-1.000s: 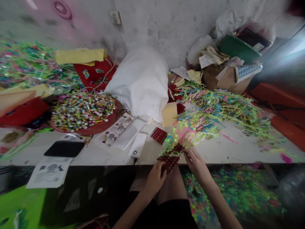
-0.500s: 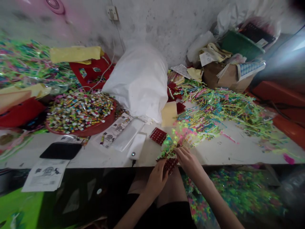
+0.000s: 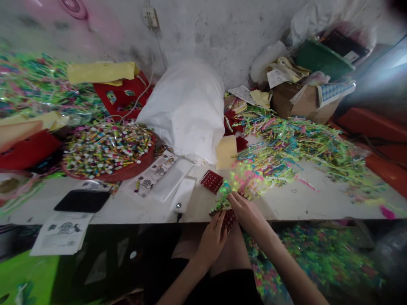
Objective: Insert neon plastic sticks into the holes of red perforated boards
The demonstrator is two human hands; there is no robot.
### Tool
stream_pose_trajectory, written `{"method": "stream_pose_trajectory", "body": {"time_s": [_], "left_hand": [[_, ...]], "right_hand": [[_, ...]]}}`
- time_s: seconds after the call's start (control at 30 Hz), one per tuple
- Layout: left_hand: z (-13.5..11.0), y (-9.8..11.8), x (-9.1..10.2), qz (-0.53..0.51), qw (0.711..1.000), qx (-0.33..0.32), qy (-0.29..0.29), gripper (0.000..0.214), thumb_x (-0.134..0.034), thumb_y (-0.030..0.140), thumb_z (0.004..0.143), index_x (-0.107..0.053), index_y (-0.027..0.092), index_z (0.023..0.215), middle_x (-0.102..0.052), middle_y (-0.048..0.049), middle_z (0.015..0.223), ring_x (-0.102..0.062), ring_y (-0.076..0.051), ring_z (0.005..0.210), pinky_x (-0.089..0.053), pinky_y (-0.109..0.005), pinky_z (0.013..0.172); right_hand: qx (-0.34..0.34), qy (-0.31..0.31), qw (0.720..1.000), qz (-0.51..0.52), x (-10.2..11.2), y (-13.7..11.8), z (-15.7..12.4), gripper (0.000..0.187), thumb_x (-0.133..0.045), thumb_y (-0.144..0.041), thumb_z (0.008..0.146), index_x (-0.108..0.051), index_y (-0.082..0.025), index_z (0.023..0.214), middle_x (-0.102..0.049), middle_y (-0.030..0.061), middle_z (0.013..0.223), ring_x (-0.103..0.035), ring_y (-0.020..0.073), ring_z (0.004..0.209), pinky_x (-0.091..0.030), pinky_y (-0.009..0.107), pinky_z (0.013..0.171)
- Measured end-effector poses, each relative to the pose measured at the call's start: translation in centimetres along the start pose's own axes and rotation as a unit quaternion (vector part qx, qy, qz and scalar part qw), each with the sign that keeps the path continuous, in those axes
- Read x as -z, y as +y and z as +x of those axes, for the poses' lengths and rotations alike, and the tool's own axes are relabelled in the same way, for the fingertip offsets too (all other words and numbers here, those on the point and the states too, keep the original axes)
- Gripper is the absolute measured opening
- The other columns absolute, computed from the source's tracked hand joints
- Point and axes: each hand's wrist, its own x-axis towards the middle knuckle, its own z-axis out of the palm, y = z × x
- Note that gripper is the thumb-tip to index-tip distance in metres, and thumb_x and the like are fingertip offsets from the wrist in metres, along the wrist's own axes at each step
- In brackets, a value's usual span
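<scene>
A pale bench [image 3: 282,207] is stretching across the middle of the frame. Near its centre, a bulging white sack [image 3: 193,110] is leaning back towards the wall, its fabric hiding whatever is inside. A heap of thin coloured sticks [image 3: 302,140] is spreading loose over the bench at the right of the frame.

Left of centre, a round reddish basin [image 3: 136,167] is holding short multicoloured tubes [image 3: 106,150], many with white ends, mounding above its rim. At the upper right, a cardboard box [image 3: 286,101] is carrying papers on top, and near it a green tub [image 3: 322,61] is tilting, with a dark tray [image 3: 343,44] sitting at its mouth. At the upper left, a red crate [image 3: 122,99] with cut-out openings is standing under a folded yellow sheet [image 3: 101,73].

At the lower centre, the left hand [image 3: 210,239] is closing its fingers on a red dotted plate [image 3: 230,218] at the bench's front edge. The right hand [image 3: 246,214] is bending its fingers towards the plate's upper end, among small green pieces [image 3: 224,190]; whether they are gripping one cannot be told. A second red plate [image 3: 211,181] is lying just beyond, on the bench.
</scene>
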Motion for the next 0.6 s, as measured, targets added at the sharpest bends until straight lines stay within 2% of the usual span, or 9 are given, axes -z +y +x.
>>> {"method": "stream_pose_trajectory", "body": {"time_s": [0.1, 0.23, 0.43, 0.5, 0.6], "left_hand": [[0.0, -0.1, -0.1, 0.013, 1.0, -0.003, 0.006, 0.061, -0.037, 0.014, 0.088, -0.015, 0.022, 0.144, -0.039, -0.0121, 0.142, -0.039, -0.023, 0.129, -0.041, -0.045, 0.102], [0.1, -0.2, 0.2, 0.039, 0.999, 0.005, 0.001, 0.059, -0.037, 0.014, 0.088, -0.017, 0.021, 0.143, -0.045, -0.0115, 0.137, -0.047, -0.023, 0.122, -0.044, -0.043, 0.098], [0.6, 0.0, 1.1, 0.057, 0.998, 0.023, -0.021, 0.058, -0.037, 0.015, 0.089, -0.019, 0.02, 0.143, -0.052, -0.01, 0.131, -0.055, -0.021, 0.112, -0.046, -0.039, 0.094], [0.8, 0.1, 1.4, 0.07, 0.996, 0.033, -0.038, 0.057, -0.037, 0.015, 0.088, -0.021, 0.021, 0.143, -0.057, -0.0096, 0.126, -0.059, -0.021, 0.105, -0.047, -0.038, 0.09], [0.9, 0.4, 1.6, 0.103, 0.992, 0.04, -0.054, 0.055, -0.036, 0.015, 0.089, -0.024, 0.021, 0.142, -0.062, -0.0092, 0.117, -0.062, -0.022, 0.098, -0.049, -0.037, 0.084]], "right_hand": [[-0.013, 0.012, 1.0, 0.005, -0.9, -0.2, 0.5, 0.019, -0.037, -0.006, 0.086, -0.05, -0.019, 0.09, -0.06, 0.0054, 0.086, -0.059, 0.0153, 0.068, -0.046, 0.024, 0.058], [-0.065, 0.08, 0.993, 0.055, -2.4, -0.2, 0.6, 0.018, -0.034, -0.016, 0.092, -0.051, -0.02, 0.098, -0.062, 0.0077, 0.091, -0.063, 0.0177, 0.074, -0.05, 0.026, 0.061], [-0.104, 0.141, 0.974, 0.145, -4.1, 0.0, -0.9, 0.028, -0.038, -0.026, 0.093, -0.043, -0.02, 0.12, -0.064, 0.0105, 0.106, -0.065, 0.0213, 0.092, -0.053, 0.031, 0.073], [-0.132, 0.151, 0.964, 0.175, -4.5, 0.2, -1.5, 0.028, -0.04, -0.029, 0.093, -0.044, -0.02, 0.119, -0.066, 0.0091, 0.099, -0.065, 0.0205, 0.087, -0.053, 0.031, 0.07], [-0.183, 0.171, 0.949, 0.19, -5.2, 0.5, -2.0, 0.02, -0.043, -0.034, 0.09, -0.05, -0.02, 0.102, -0.066, 0.0068, 0.087, -0.065, 0.0202, 0.077, -0.052, 0.03, 0.064]]}}
